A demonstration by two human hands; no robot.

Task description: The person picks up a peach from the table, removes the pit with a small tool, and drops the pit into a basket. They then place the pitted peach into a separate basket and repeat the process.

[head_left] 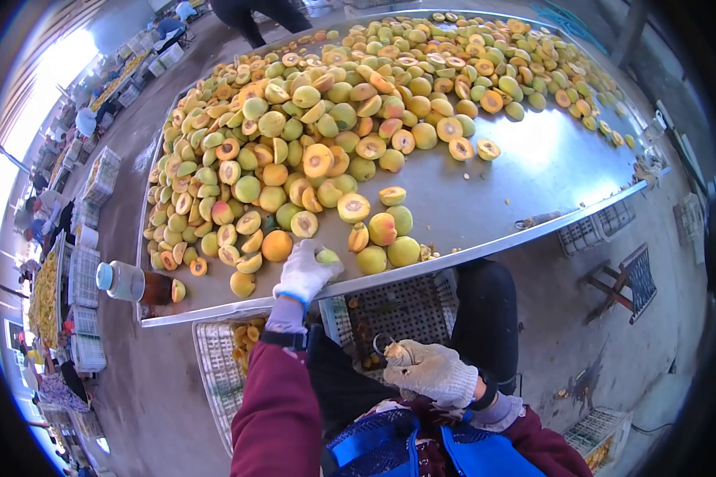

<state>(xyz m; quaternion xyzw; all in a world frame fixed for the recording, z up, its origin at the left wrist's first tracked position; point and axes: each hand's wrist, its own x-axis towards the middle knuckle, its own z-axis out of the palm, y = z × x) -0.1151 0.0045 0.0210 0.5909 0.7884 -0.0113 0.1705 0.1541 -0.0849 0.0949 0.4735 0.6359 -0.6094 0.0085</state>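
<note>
My left hand (pixel 304 272), in a white glove, is at the near edge of the metal table (pixel 445 215). Its fingers close round a greenish peach (pixel 327 257), partly hidden by the glove. Beside it lie an orange peach half (pixel 277 246) and a cut half with the pit showing (pixel 304 224). My right hand (pixel 437 374), in a soiled knit glove, is held low in front of my lap. It grips a small pitting tool with a curved metal loop (pixel 382 343); the glove covers most of its handle.
A large pile of whole and halved peaches (pixel 326 119) covers much of the table. A bottle of brown liquid (pixel 127 282) lies at the left corner. Below the edge are a dark-bottomed crate (pixel 338 318) and a white crate (pixel 215 358). A folding stool (pixel 632 282) stands right.
</note>
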